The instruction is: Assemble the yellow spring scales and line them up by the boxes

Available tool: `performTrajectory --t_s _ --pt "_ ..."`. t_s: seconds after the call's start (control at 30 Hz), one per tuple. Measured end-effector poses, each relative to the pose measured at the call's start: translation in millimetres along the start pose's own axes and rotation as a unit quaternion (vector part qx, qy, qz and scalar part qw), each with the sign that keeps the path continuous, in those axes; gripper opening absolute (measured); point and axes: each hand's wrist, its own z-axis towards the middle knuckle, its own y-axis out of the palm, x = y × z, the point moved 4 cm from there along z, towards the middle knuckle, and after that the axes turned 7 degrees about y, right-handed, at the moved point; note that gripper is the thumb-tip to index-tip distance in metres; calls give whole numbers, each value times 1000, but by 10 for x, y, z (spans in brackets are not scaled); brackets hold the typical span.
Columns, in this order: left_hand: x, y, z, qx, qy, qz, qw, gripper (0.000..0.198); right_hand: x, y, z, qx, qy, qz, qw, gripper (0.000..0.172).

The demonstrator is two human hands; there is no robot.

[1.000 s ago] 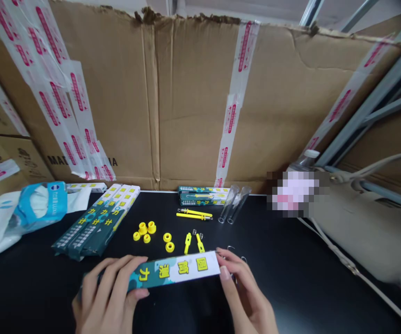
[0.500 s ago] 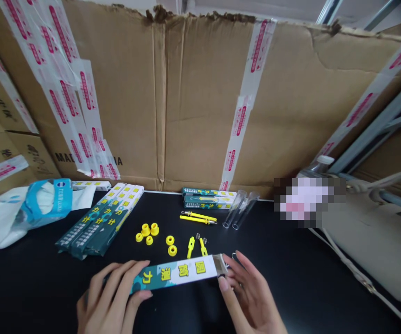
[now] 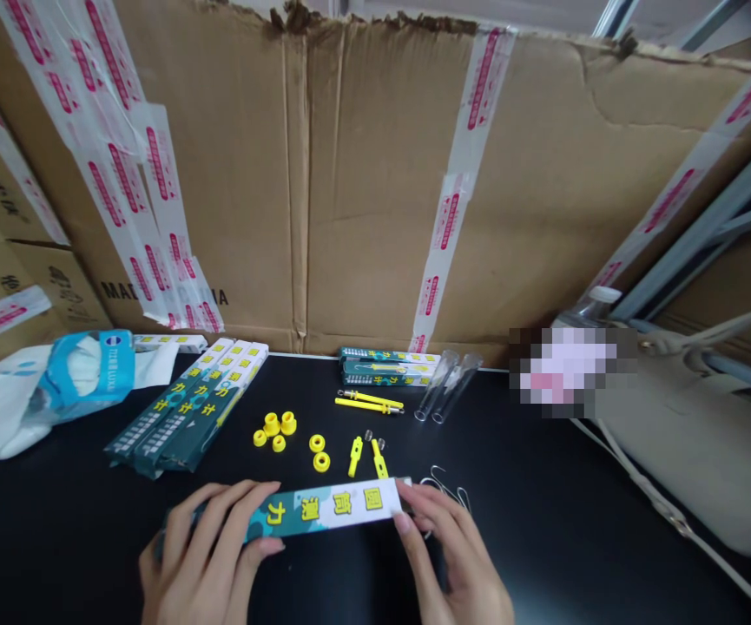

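A long narrow box (image 3: 319,510), green and white with yellow characters, lies crosswise in front of me. My left hand (image 3: 212,555) wraps its left end, fingers over the top and thumb along the near side. At the opposite end, my right hand (image 3: 450,551) pinches the box with thumb and index finger at the end flap, which is mostly hidden. Behind the right fingers some thin metal hooks (image 3: 457,495) rest on the black table (image 3: 511,486). Just beyond the box lie two yellow slotted pieces (image 3: 355,457), beside small clear bits.
Several yellow caps and rings (image 3: 272,425) lie mid-table, with two yellow rods (image 3: 368,403) and two clear tubes (image 3: 435,391) farther back. More boxes (image 3: 186,404) stand at left; others (image 3: 388,369) sit against the cardboard wall (image 3: 375,200). A tissue pack (image 3: 92,373) and a pale bag (image 3: 688,451) flank them.
My right hand has moved slightly left and its fingers have closed in on the box's end flap, which stood open before. The metal hooks behind it have come into clearer view.
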Motion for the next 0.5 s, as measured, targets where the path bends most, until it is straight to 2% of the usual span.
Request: performTrajectory --t_s 0.17,0.33,0.5 --pt "6 -6 -4 12 -2 7 1000 32 78 25 -31 1 40 50 998 42" --pt "9 -8 -12 26 23 -5 999 31 69 57 -69 10 94 147 985 56" --pt "18 -25 -11 30 32 -7 999 32 58 40 -74 4 122 123 985 48"
